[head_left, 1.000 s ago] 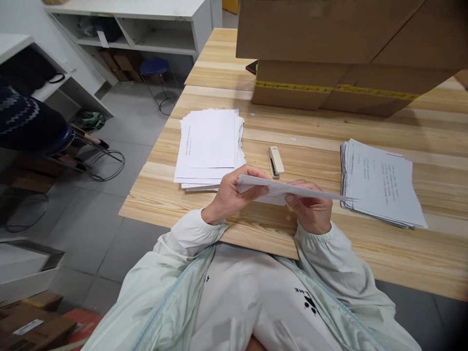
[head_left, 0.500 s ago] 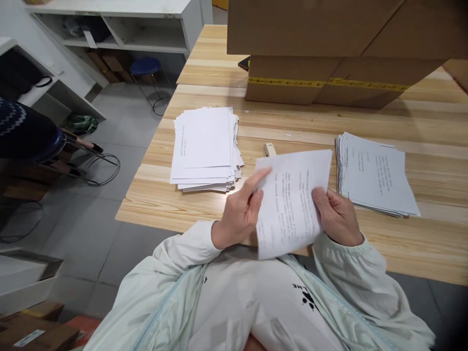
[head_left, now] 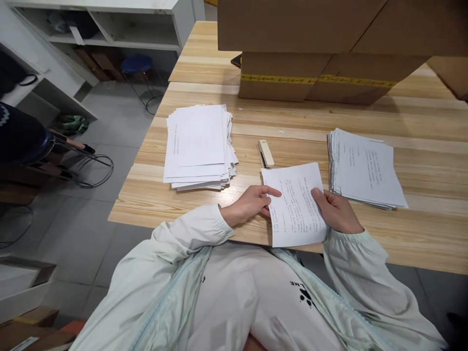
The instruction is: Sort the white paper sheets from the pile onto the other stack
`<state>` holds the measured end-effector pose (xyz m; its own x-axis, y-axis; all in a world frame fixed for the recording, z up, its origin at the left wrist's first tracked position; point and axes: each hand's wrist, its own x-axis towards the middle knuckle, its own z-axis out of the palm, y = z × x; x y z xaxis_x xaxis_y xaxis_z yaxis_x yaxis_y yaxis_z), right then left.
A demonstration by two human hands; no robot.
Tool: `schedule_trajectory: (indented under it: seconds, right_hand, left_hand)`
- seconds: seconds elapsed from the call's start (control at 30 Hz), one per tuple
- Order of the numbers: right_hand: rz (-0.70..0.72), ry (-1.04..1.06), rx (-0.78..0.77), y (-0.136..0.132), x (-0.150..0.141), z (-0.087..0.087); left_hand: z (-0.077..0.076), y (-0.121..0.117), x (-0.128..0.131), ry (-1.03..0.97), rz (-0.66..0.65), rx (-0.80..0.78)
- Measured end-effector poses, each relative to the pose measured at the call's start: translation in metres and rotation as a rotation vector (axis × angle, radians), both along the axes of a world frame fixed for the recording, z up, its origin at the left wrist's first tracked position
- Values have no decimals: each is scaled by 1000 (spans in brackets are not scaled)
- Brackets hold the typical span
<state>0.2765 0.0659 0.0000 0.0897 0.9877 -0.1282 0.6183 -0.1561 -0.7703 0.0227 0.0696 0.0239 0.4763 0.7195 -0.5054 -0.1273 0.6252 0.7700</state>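
- Far left, floor: blue stool (head_left: 137,64), upright, beside the wooden table (head_left: 142,195).
- Left paper stack (head_left: 195,141): on table, white sheets, edges uneven.
- Left hand (head_left: 252,204): grasping left edge of the printed sheet (head_left: 298,209); index finger extended over the printed face.
- Stapler (head_left: 265,154): cream, on table, just beyond the sheet's upper left corner.
- Printed sheet: between both hands, at the table's near edge, text side up. Count of layers: cannot tell.
- Cardboard box (head_left: 280,73): far side of table, yellow tape band.
- Right hand (head_left: 338,212): gripping sheet's right edge, thumb on top.
- Right paper stack (head_left: 361,168): on table, beyond right hand, print facing up.
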Motion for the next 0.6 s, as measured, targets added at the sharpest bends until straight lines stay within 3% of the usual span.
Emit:
schedule_trajectory:
  seconds: [0.17, 0.6]
  right_hand:
    - [-11, -123, -70, 12, -5, 2]
    - [37, -200, -101, 14, -5, 0]
  left_hand:
    - [-5, 10, 3, 38, 62, -17]
    - [-8, 11, 2, 20, 52, -29]
